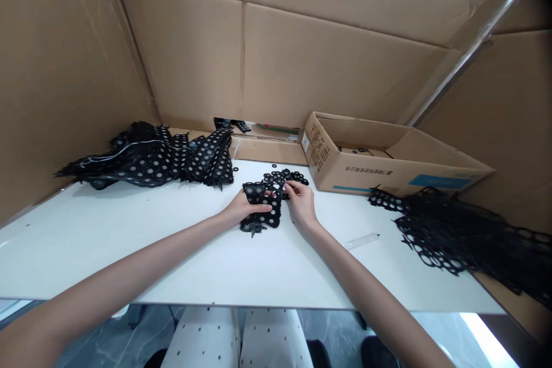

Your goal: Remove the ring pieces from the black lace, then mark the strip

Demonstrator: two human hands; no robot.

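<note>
My left hand (244,207) is closed on a small black sheet with rows of round pale spots (262,219), its thumb lying across the front. A ragged tab hangs from the sheet's lower edge. At the sheet's upper right corner, my right hand (301,201) has thumb and forefinger pinched together; whatever is between the fingertips is too small to make out. Just behind both hands lies a heap of small black rings (296,176), partly hidden by the sheet and my fingers.
A pile of black spotted sheets (159,161) lies at the back left. Black sheets full of holes (452,224) spread over the right side. An open cardboard box (366,175) stands at back right, with a few rings inside. A clear pen-like tube (361,241) lies on the white table (172,264).
</note>
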